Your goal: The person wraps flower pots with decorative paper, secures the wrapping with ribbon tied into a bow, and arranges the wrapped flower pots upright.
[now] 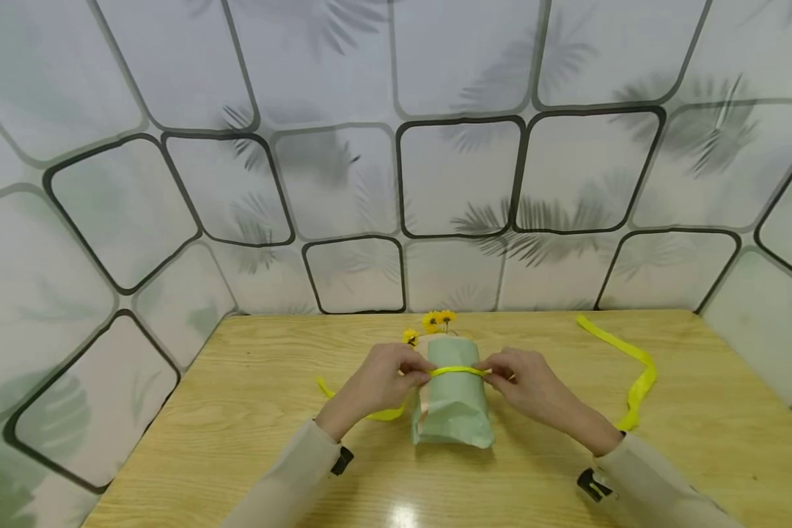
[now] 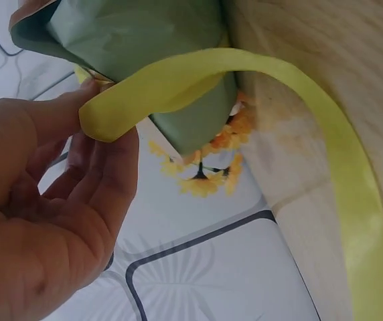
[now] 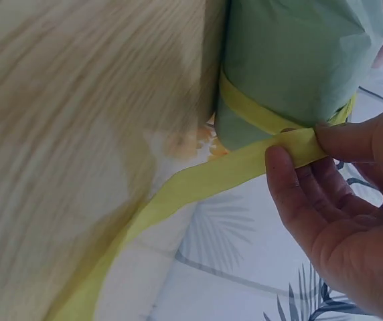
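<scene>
A bouquet wrapped in pale green paper point(image 1: 455, 414) lies on the table, its yellow flowers point(image 1: 432, 320) pointing to the far side. A yellow ribbon point(image 1: 458, 369) crosses the front of the wrapping. At the left side my left hand point(image 1: 384, 372) pinches the ribbon between thumb and fingers, and in the left wrist view a loose tail of ribbon point(image 2: 298, 77) arcs away from it. My right hand point(image 1: 526, 381) pinches the ribbon at the right side. The right wrist view shows the ribbon band point(image 3: 248, 107) against the paper and its tail trailing from the fingers.
The wooden table point(image 1: 270, 440) meets a patterned curtain-like backdrop point(image 1: 462, 176) at its far edge. The long right ribbon tail point(image 1: 643, 381) lies across the table's right side. A shorter tail point(image 1: 386, 415) shows beneath the left wrist.
</scene>
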`<action>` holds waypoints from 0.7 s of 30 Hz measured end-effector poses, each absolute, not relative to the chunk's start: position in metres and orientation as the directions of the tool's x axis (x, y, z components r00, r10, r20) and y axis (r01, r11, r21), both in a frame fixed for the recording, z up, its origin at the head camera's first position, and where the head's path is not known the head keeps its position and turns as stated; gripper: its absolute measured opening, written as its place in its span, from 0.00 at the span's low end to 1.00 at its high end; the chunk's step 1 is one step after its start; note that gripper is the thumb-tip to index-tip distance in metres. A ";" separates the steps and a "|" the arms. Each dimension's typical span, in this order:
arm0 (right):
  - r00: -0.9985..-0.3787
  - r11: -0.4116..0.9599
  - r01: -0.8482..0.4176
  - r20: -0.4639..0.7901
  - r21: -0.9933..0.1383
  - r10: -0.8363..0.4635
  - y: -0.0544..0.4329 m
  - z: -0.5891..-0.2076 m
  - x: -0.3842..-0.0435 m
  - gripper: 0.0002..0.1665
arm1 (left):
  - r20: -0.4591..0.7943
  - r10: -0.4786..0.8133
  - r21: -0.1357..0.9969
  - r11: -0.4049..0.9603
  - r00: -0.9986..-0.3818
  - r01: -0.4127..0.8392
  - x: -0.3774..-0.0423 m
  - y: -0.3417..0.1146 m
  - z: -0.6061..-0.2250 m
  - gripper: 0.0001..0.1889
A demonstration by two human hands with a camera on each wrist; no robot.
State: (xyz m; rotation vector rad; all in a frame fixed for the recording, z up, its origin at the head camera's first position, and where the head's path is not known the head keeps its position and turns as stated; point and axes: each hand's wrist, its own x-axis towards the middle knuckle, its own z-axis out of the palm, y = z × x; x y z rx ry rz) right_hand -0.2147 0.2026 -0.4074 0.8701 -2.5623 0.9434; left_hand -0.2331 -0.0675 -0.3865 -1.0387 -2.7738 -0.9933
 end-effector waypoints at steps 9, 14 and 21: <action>-0.825 0.631 -0.563 0.322 -0.533 -0.464 0.211 -0.409 -0.212 0.20 | 0.218 0.545 0.583 0.592 -0.810 0.556 -0.231 -0.079 -0.395 0.07; -0.810 0.641 -0.586 0.338 -0.495 -0.480 0.211 -0.411 -0.215 0.23 | 0.172 0.519 0.621 0.602 -0.837 0.502 -0.230 -0.081 -0.395 0.11; -0.796 0.641 -0.605 0.362 -0.471 -0.485 0.212 -0.412 -0.214 0.22 | 0.102 0.517 0.722 0.549 -0.850 0.421 -0.228 -0.081 -0.397 0.11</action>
